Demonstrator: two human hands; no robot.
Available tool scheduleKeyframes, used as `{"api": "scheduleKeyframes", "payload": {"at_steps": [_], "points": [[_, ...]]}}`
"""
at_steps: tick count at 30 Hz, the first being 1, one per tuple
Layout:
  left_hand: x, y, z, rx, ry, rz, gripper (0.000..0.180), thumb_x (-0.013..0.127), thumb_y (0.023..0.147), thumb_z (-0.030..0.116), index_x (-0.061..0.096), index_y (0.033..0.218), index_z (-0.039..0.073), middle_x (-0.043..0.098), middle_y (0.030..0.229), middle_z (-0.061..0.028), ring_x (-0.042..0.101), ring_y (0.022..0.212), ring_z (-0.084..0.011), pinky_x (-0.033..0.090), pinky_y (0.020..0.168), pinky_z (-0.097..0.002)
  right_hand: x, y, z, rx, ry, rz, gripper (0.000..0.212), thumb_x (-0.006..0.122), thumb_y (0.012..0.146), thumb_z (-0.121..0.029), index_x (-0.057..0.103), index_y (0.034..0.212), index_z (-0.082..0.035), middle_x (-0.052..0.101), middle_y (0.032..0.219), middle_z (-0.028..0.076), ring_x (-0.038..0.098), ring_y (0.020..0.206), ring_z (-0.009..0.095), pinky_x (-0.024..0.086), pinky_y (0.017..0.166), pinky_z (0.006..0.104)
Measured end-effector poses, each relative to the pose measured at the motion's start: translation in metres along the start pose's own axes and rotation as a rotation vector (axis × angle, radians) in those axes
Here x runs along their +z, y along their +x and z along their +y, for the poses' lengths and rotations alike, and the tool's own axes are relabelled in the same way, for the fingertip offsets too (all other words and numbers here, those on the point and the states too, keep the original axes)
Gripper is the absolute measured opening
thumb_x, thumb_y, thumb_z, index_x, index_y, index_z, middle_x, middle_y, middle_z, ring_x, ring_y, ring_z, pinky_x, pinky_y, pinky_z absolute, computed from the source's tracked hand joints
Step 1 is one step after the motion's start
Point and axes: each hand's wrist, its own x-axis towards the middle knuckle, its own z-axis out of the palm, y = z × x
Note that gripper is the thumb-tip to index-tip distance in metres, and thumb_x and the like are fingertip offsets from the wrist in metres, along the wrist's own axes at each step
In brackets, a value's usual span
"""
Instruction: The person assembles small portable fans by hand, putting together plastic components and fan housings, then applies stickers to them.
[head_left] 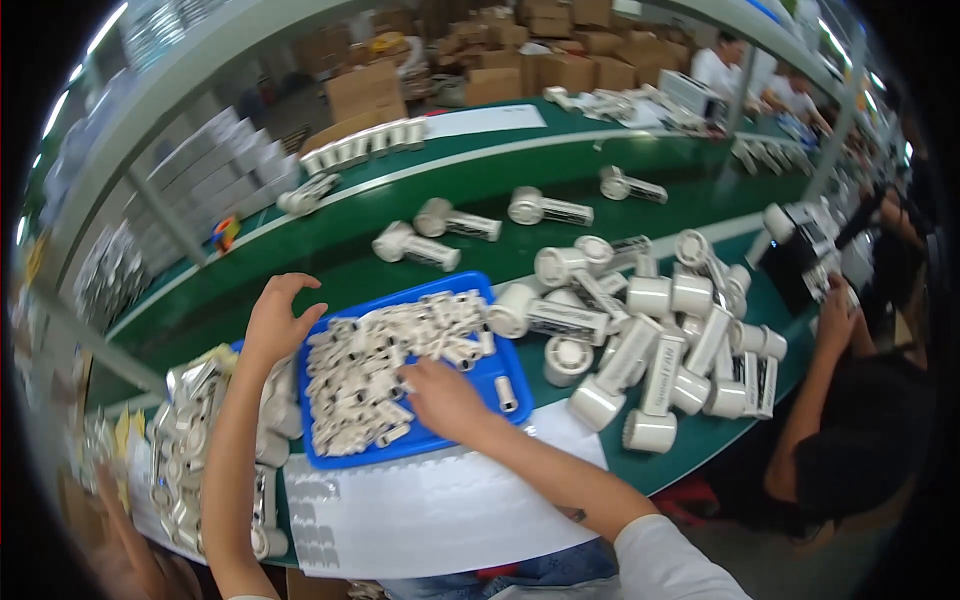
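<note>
A blue tray [515, 350] full of small white plastic parts [365, 385] lies before me, each part with a dark spot at one end. Over its upper left corner hovers my left hand [283, 318], thumb and fingers curved apart with nothing between them. My right hand [447, 402] reaches into the tray, its fingers drawn together at the edge of the pile; what the fingertips grip is hidden. One loose part [506, 393] rests on the tray's bare right side. Under the tray's front edge is a white sheet [420, 515] with clear stickers on its left.
White hammer-shaped devices [650, 375] are heaped to the right, and several more [425, 245] lie on the green conveyor belt [340, 235]. Wrapped white items [190, 440] crowd the left. A co-worker's hands [838, 310] are at the right; another person's arm [120, 520] shows lower left.
</note>
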Motion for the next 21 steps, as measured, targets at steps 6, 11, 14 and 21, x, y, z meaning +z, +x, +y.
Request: {"api": "scheduleKeyframes", "payload": {"at_steps": [6,11,14,21], "points": [[0.114,0.097,0.010,0.095,0.085,-0.073,0.057,0.074,0.073,0.009,0.055,0.126,0.010,0.056,0.133,-0.0139,0.049,0.125,-0.0349,0.043,0.103,-0.0411,0.002,-0.003,-0.002,-0.043,0.023,0.065,0.034,0.059,0.071,0.001,0.059,0.105,0.001,0.057,0.098,0.017,0.058,0.092,0.035,0.049,0.074,0.0452],[0.184,0.136,-0.003,0.013,0.248,-0.183,0.073,0.078,0.067,0.010,0.052,0.135,0.020,0.042,0.148,-0.0101,0.037,0.137,-0.0338,0.037,0.106,-0.0497,0.009,0.001,-0.006,0.014,0.040,0.029,0.039,0.060,0.070,0.002,0.057,0.108,0.003,0.055,0.103,0.018,0.056,0.098,0.035,0.046,0.078,0.0451],[0.183,0.142,0.008,-0.038,0.324,-0.217,0.067,0.082,0.059,0.011,0.062,0.122,0.024,0.047,0.142,-0.0067,0.040,0.133,-0.0322,0.038,0.103,-0.0505,0.011,0.000,-0.005,0.036,0.105,0.016,0.038,0.059,0.070,0.003,0.057,0.108,0.003,0.055,0.105,0.019,0.054,0.101,0.035,0.045,0.080,0.0453],[0.107,0.113,0.007,0.081,-0.036,0.004,0.052,0.078,0.068,0.008,0.058,0.116,0.001,0.065,0.102,-0.0167,0.060,0.098,-0.0365,0.046,0.089,-0.0424,0.035,0.008,-0.002,-0.005,0.080,0.126,0.040,0.066,0.066,0.002,0.059,0.105,0.004,0.054,0.112,0.019,0.054,0.105,0.035,0.047,0.084,0.0435]]}}
